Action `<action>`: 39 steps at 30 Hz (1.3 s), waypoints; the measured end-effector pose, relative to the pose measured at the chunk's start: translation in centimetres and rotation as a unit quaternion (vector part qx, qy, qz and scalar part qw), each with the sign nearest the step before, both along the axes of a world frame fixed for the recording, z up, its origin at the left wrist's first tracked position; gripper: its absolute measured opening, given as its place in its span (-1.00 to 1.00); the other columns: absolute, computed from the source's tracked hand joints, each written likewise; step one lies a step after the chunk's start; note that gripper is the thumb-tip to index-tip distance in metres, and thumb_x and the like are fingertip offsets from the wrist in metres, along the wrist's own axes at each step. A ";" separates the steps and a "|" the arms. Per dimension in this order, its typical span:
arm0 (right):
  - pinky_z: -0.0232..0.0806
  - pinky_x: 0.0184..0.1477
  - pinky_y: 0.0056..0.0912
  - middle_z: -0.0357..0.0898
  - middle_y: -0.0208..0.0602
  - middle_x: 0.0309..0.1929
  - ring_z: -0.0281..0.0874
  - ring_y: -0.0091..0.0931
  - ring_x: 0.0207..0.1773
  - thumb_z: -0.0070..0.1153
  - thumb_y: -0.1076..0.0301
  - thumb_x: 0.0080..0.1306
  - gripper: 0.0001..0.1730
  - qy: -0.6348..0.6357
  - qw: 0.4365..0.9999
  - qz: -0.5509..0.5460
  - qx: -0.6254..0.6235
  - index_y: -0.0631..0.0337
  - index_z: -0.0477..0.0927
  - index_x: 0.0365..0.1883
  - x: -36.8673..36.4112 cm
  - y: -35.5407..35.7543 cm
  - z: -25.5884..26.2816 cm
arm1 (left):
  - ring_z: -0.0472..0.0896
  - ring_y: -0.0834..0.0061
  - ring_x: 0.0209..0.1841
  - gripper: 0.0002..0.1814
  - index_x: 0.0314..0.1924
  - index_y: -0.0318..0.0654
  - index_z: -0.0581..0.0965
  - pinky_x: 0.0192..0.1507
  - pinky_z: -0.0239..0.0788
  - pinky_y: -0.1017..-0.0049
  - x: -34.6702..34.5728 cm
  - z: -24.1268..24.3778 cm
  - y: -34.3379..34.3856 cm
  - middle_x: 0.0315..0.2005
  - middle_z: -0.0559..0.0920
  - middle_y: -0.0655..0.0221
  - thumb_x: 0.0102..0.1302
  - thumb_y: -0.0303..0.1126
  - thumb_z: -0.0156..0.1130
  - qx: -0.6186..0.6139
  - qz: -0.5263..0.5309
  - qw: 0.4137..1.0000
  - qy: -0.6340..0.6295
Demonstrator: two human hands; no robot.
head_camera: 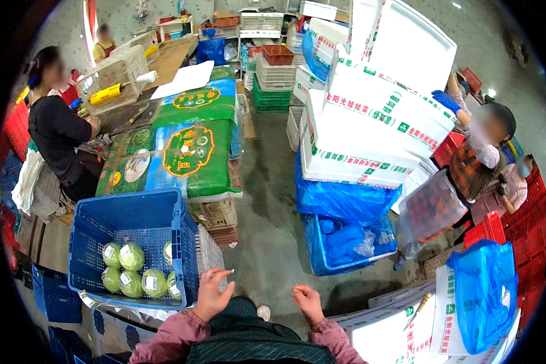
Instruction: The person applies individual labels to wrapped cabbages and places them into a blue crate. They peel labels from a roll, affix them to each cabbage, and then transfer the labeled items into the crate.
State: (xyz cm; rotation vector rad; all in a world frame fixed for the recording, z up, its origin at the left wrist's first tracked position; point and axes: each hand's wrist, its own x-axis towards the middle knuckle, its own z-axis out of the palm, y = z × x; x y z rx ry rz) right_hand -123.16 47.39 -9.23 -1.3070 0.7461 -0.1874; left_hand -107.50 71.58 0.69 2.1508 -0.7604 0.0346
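My left hand (214,293) is held beside the right wall of a blue plastic crate (132,200), thumb and fingers apart, with a tiny white bit at a fingertip. Inside the crate, several wrapped green cabbages (131,284) with white labels lie in its lower part. My right hand (308,301) hovers over the floor near my body, its fingers curled; whether something small is between them I cannot tell. A knife with a wooden handle (422,302) lies on a white foam box (391,332) at the lower right.
Green packed sacks (195,159) lie on the table at left. White foam boxes (359,150) are stacked above a blue bin (341,266) at right. A blue plastic bag (484,291) lies lower right. Co-workers stand at left (61,123) and right (477,159).
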 end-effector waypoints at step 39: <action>0.40 -0.40 -0.03 0.62 -0.27 -0.41 0.60 -0.27 -0.36 0.08 0.28 0.14 -0.86 0.061 0.163 0.743 -0.646 0.03 0.67 -0.48 77.8 -56.3 -23.2 | 0.51 0.18 0.03 -0.45 0.05 -0.32 0.49 0.00 0.42 0.34 49.0 -1.5 -18.3 0.00 0.55 0.19 0.07 -0.20 0.30 0.190 0.205 0.955 0.099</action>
